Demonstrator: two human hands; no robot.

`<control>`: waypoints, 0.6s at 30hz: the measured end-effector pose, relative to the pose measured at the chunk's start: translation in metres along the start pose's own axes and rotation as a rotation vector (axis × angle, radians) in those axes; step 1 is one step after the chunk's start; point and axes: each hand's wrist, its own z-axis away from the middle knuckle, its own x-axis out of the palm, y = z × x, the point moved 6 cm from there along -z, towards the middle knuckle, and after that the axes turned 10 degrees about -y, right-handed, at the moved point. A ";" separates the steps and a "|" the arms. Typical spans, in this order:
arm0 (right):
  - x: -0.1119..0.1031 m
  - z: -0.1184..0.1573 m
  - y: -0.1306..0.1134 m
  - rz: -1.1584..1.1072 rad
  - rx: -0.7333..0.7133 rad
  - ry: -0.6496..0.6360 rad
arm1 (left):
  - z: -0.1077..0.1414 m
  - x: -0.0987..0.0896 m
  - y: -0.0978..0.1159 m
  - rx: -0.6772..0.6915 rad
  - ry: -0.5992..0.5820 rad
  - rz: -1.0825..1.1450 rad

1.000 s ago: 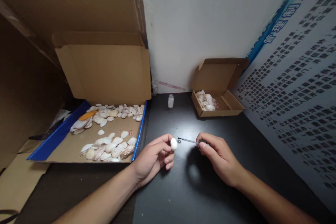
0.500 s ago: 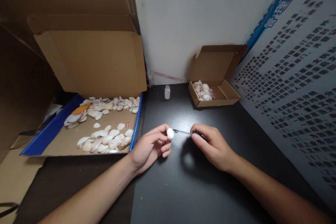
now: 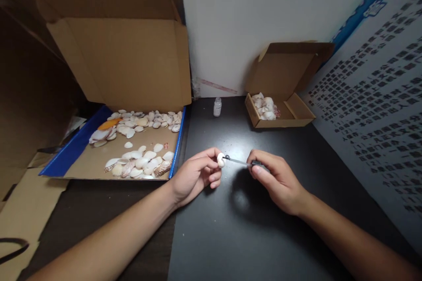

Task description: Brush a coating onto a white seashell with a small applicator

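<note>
A small white seashell (image 3: 221, 160) is pinched between the thumb and fingers of my left hand (image 3: 197, 175). My right hand (image 3: 275, 178) is closed round the dark handle of a slim tool (image 3: 238, 160) with a thin grey shaft. The dark end of the shaft, with a small round bulge on it, points left and sits at the shell's right side. Whether the tip touches the shell or enters it, I cannot tell. Both hands are above the black tabletop (image 3: 211, 237), and my right fingers hide much of the handle.
On the left, an open cardboard box with blue sides (image 3: 180, 145) holds many pale shells. A small open cardboard box (image 3: 283, 123) with white shells stands at the back right. Between them is a small clear bottle (image 3: 217, 107). A printed panel (image 3: 379, 109) borders the right side.
The shell has turned in my left fingers, so a different side with a dark gap shows. The tool tilts a little more. The whole view has shifted, moving the scene right and up.
</note>
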 end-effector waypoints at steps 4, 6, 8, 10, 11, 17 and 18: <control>0.002 0.000 0.004 0.029 0.068 0.015 | 0.000 0.000 -0.001 -0.008 -0.008 -0.005; 0.001 0.001 0.005 -0.004 0.064 0.045 | 0.000 -0.001 -0.001 -0.007 -0.005 -0.011; 0.003 0.001 0.002 -0.049 0.012 0.023 | 0.000 -0.001 -0.001 -0.005 0.000 -0.012; 0.005 0.001 0.000 -0.051 -0.018 -0.011 | 0.000 0.000 -0.001 -0.007 0.003 -0.017; 0.005 0.001 0.000 -0.036 -0.012 -0.015 | 0.000 0.000 -0.001 -0.010 0.002 -0.024; 0.000 0.002 0.001 -0.041 0.000 0.020 | 0.000 0.001 -0.003 -0.015 0.006 -0.076; 0.001 0.002 0.000 -0.041 -0.018 -0.006 | 0.000 0.000 -0.004 -0.016 0.005 -0.083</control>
